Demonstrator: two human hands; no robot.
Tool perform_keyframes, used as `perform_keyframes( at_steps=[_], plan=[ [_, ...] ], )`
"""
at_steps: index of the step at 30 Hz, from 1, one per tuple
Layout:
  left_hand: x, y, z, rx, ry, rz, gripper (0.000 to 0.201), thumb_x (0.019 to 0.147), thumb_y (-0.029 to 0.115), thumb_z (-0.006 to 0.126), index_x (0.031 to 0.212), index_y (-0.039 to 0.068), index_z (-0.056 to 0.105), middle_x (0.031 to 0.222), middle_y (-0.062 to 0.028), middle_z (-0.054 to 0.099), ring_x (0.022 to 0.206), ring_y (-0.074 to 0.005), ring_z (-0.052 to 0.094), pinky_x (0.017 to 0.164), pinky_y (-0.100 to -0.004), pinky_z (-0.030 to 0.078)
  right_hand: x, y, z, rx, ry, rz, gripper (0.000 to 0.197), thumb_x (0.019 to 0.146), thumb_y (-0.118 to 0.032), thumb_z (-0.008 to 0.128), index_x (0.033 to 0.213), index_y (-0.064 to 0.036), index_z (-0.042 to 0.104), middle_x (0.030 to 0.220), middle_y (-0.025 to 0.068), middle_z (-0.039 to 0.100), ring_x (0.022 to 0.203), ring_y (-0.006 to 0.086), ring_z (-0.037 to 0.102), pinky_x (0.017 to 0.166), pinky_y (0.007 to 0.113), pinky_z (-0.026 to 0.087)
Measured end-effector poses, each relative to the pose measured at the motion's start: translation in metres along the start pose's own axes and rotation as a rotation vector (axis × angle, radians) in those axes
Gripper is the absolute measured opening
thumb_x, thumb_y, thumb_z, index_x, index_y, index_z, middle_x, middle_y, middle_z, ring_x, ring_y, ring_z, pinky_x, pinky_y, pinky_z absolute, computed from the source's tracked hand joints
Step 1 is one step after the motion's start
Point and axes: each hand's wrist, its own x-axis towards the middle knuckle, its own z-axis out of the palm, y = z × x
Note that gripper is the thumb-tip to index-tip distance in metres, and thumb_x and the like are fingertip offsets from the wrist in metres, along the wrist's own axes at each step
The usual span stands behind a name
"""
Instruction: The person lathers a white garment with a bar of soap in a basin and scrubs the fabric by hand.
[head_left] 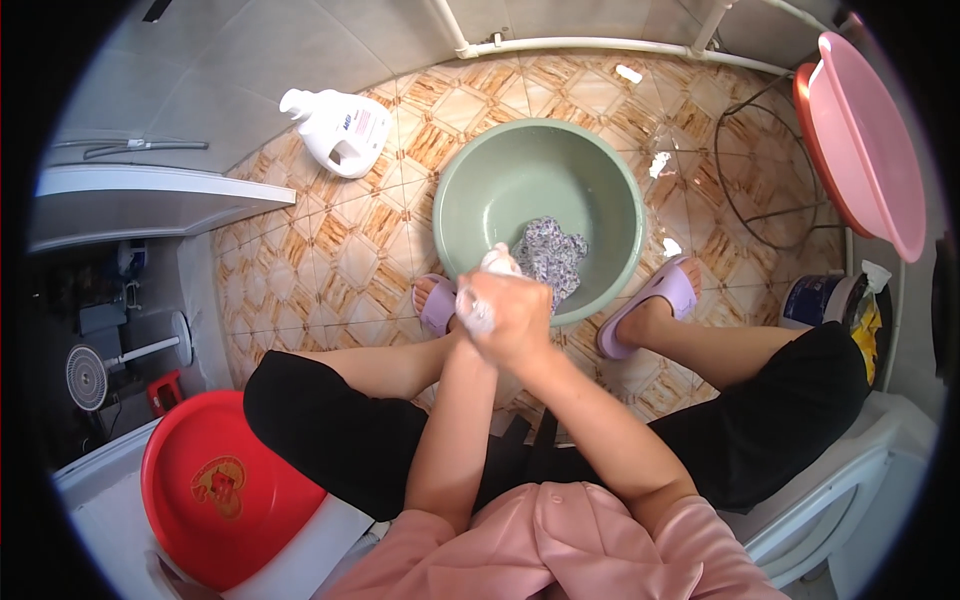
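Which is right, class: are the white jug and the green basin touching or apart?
Apart. The head view shows patterned floor tiles between the white jug and the green basin.

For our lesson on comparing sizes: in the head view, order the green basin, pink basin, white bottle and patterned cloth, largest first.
1. Green basin
2. Pink basin
3. White bottle and patterned cloth: too close to rank; cloth partly hidden.

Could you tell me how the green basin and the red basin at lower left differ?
The green basin is pale; the red basin is vivid. The green basin holds a patterned cloth; the red basin has a gold design on its inside. Both are wide and open-topped.
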Motion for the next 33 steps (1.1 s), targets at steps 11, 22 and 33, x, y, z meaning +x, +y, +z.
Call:
perform_keyframes(
  at_steps=[11, 22, 33],
  plan=[
    [0.014, -0.014, 0.019, 0.693, 0.842, 0.087, 0.022, 0.092, 0.023, 0.046, 0.099, 0.005, 0.056, 0.087, -0.0020, 0.058, 0.079, -0.0117, 0.057, 0.068, -0.0246, 0.047, 0.016, 0.017, -0.015, -0.055, -0.133, 0.183, 0.006, 0.066, -0.010, 0.060, 0.071, -0.0100, 0.060, 0.062, 0.0125, 0.058, 0.055, 0.0285, 0.059, 0.054, 0.037, 0.047],
    [0.033, -0.021, 0.039, 0.810, 1.121, 0.134, 0.021, 0.092, 0.027, 0.048, 0.088, 0.008, 0.056, 0.080, -0.0023, 0.057, 0.071, -0.0125, 0.056, 0.063, -0.0247, 0.047, 0.017, 0.028, -0.019, 0.021, -0.114, 0.273, 0.004, 0.070, -0.014, 0.062, 0.071, -0.0104, 0.063, 0.061, 0.0143, 0.059, 0.055, 0.0317, 0.059, 0.050, 0.038, 0.047],
    [0.042, -0.020, 0.069, 0.805, 1.040, 0.325, 0.029, 0.094, 0.021, 0.045, 0.105, -0.003, 0.055, 0.099, -0.0084, 0.061, 0.090, -0.0157, 0.059, 0.077, -0.0278, 0.049, 0.047, 0.034, -0.037, 0.796, 0.074, 0.676, 0.015, 0.081, -0.013, 0.063, 0.085, 0.0016, 0.064, 0.075, 0.0014, 0.059, 0.067, 0.0068, 0.050, 0.061, 0.021, 0.040]
  ],
)
